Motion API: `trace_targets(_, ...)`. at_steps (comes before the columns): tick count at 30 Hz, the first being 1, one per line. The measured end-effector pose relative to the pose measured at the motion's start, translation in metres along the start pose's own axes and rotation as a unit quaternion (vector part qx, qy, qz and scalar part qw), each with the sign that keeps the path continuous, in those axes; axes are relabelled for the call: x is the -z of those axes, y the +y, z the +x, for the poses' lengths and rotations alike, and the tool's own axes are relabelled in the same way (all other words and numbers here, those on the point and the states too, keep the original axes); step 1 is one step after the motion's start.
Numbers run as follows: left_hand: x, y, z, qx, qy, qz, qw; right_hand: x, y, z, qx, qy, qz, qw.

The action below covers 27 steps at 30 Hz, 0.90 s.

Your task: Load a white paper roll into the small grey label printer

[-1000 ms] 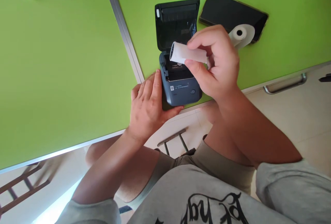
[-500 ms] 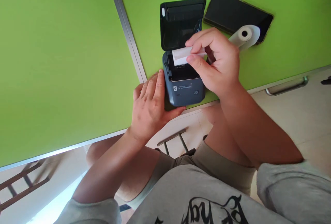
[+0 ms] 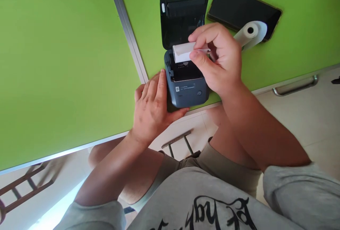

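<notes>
A small dark blue label printer [image 3: 186, 95] stands near the table's front edge, its black lid [image 3: 184, 19] swung up. Between the thumb and fingers of my right hand [image 3: 221, 56] is a white paper roll [image 3: 182, 52], tilted over the printer's uncovered compartment; the fingers cover its right part. My left hand [image 3: 151, 106] lies along the printer's left side, fingers stretched out, with the thumb at the front near the table edge. Some fingertips of this hand touch the casing.
A black phone [image 3: 239, 6] lies on the green table [image 3: 66, 63] at the back right. Partly in front of it is a second white paper roll [image 3: 249, 33], its end loose. A metal strip [image 3: 127, 28] crosses the tabletop. A drawer handle [image 3: 296, 85] juts out at the front right.
The held paper roll stays over the compartment, with slightly more of its white side showing. The whole view has shifted a little; my left hand keeps its place beside the printer.
</notes>
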<state>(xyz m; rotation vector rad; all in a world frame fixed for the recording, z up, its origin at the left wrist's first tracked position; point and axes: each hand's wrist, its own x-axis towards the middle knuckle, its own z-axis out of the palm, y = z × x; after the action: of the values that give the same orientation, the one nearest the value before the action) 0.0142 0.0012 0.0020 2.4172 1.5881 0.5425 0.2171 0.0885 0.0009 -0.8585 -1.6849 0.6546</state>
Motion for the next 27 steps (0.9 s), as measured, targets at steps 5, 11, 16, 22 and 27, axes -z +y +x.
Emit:
trace_targets(5, 0.001, 0.000, 0.000, 0.003, -0.003, -0.007, 1.000, -0.004, 0.011, -0.006, 0.005, 0.029, 0.041, 0.999)
trace_targets(11, 0.001, -0.001, -0.001, 0.007, -0.003, -0.011, 1.000, -0.005, 0.020, -0.010, -0.017, 0.032, 0.041, 0.998)
trace_targets(16, 0.001, 0.000, -0.001, 0.004, -0.008, -0.011, 1.000, -0.004, 0.014, -0.006, 0.017, 0.064, -0.020, 0.998)
trace_targets(22, 0.002, -0.001, -0.001, -0.002, 0.001, -0.005, 1.000, -0.003, 0.007, 0.000, 0.047, 0.038, -0.020, 0.998)
trace_targets(27, 0.001, -0.001, -0.002, 0.000, -0.001, -0.005, 1.000, -0.003, 0.010, -0.001, 0.010, 0.025, -0.045, 0.999)
